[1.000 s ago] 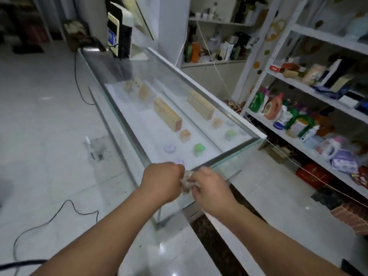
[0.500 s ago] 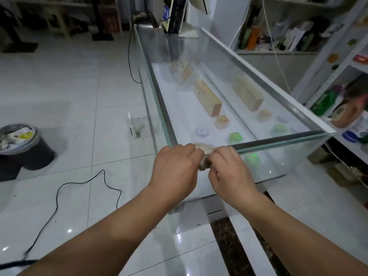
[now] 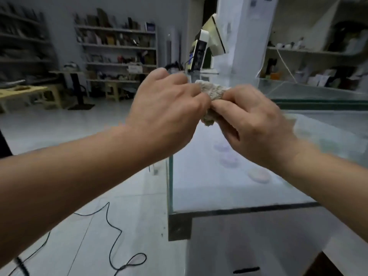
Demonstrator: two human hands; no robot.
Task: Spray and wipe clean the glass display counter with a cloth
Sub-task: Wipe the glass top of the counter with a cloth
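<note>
Cloth [image 3: 214, 92]: only a crumpled pale wad shows between the left hand [image 3: 167, 114] and the right hand [image 3: 253, 126]. The rest is hidden inside their curled fingers. Both forearms are cut off at the side edges. Glass display counter [image 3: 239, 209]: its right side runs out of view, and the hands cover part of its top. The pale discs [image 3: 258, 175] inside are blurred beyond identification. Goods on the far shelves [image 3: 117, 54] are too small to tell. The floor cable [image 3: 113, 226] leaves at the bottom-left edge.
</note>
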